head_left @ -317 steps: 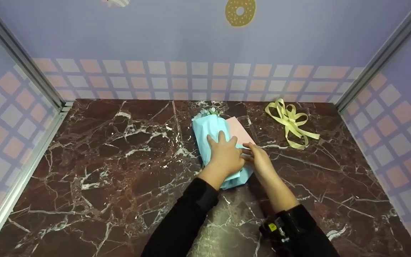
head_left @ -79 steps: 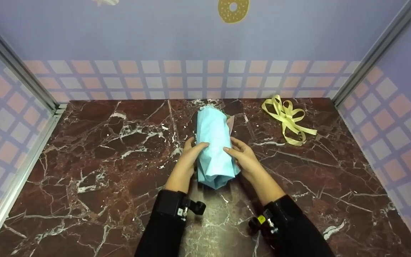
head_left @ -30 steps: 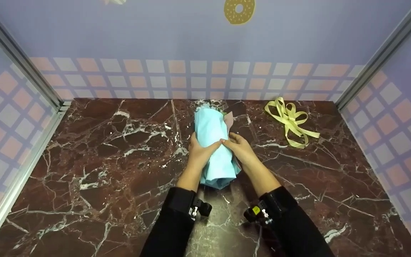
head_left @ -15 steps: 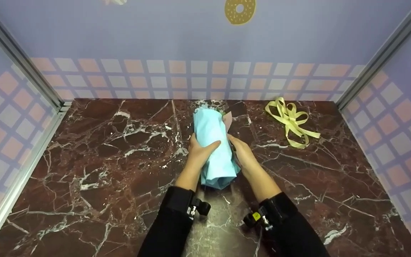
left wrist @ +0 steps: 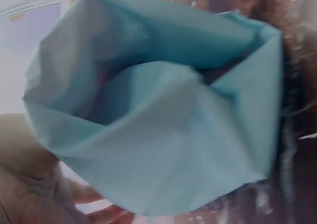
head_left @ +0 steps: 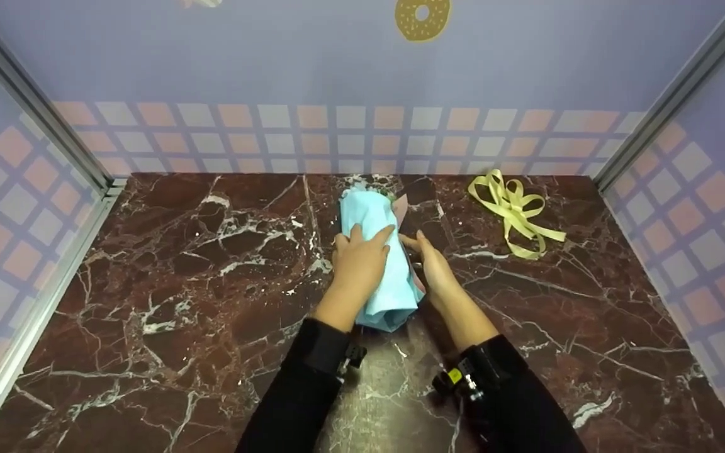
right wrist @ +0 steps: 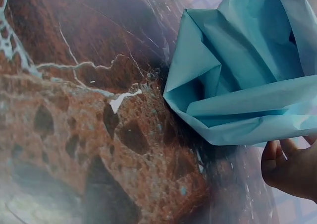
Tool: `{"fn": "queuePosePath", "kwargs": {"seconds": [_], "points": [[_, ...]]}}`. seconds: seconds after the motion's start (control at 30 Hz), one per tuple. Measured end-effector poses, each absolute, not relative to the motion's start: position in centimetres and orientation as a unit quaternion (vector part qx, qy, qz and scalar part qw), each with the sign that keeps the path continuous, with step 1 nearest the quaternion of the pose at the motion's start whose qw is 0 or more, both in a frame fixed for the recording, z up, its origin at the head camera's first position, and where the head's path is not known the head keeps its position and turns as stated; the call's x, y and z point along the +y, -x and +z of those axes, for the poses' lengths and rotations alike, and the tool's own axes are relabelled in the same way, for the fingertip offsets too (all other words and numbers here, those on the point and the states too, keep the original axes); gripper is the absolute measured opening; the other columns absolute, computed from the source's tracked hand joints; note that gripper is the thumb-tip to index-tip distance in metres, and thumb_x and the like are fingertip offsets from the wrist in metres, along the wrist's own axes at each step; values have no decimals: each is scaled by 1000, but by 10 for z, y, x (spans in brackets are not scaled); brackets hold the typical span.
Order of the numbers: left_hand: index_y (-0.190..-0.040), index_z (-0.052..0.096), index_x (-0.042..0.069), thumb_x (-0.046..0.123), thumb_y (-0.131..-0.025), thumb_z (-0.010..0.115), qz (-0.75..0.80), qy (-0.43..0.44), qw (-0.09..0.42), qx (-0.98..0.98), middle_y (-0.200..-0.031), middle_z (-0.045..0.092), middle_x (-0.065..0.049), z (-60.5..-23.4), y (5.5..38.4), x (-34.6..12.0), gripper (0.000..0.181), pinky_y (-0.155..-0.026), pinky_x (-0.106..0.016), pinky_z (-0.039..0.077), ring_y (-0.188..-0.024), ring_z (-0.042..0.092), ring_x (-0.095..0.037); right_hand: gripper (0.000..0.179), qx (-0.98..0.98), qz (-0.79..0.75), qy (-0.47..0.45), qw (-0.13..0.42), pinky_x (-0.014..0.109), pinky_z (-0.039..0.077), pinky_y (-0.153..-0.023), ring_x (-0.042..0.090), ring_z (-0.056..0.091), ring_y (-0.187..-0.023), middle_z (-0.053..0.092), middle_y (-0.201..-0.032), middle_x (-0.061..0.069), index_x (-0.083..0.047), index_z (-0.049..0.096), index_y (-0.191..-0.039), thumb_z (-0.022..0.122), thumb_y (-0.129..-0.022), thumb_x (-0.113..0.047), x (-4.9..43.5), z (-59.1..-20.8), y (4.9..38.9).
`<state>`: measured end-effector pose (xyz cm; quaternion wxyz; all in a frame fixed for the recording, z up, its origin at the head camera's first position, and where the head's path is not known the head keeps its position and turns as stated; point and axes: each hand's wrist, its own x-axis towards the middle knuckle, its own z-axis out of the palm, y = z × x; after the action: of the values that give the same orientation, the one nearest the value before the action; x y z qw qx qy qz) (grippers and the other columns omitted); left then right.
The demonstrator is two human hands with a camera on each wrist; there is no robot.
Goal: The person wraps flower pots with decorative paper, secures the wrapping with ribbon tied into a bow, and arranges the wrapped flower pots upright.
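Note:
A small bouquet wrapped in light blue paper (head_left: 403, 286) lies on the table, pointing away from me. Pale blue and green bits of flower (head_left: 393, 195) show at its far end, and a corner of pink paper (head_left: 400, 209) sticks out on the right. My left hand (head_left: 360, 261) lies over the top of the wrap with fingers spread. Beside its right edge is my right hand (head_left: 436, 267), thumb raised and fingertips right at the paper. The left wrist view looks into the wrap's folded near end (left wrist: 148, 135); in the right wrist view my right fingers (right wrist: 271, 164) are close under the paper's edge.
A looped yellow ribbon (head_left: 513, 211) lies at the back right of the dark red marbled table (head_left: 180, 283). Patterned panels (head_left: 312, 135) close off the back and both sides.
The blue wrap has been rolled over most of the pink paper. My left hand has shifted from the wrap's left side onto its top; my right thumb has come off the wrap.

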<state>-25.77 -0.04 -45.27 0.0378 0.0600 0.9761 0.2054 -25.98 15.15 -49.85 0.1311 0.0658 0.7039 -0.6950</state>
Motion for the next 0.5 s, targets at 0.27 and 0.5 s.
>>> {"fn": "queuePosePath", "kwargs": {"seconds": [0.27, 0.5], "points": [[-147, 37, 47, 19, -106, 37, 118, -105, 128, 979, -155, 11, -31, -434, 261, 7, 50, -92, -55, 47, -129, 31, -55, 70, 725, -672, -76, 129, 49, 18, -114, 34, 33, -135, 38, -149, 17, -1, 45, -144, 24, -103, -54, 147, -494, 265], [-148, 34, 49, 21, -107, 35, 80, -97, 146, 981, -155, 9, -34, -431, 261, 15, 49, -80, -51, 54, -124, 37, -54, 69, 686, -711, -84, 131, 49, 26, -109, 32, 41, -123, 50, -134, 15, -4, 54, -137, 25, -102, -57, 148, -494, 265]]}}
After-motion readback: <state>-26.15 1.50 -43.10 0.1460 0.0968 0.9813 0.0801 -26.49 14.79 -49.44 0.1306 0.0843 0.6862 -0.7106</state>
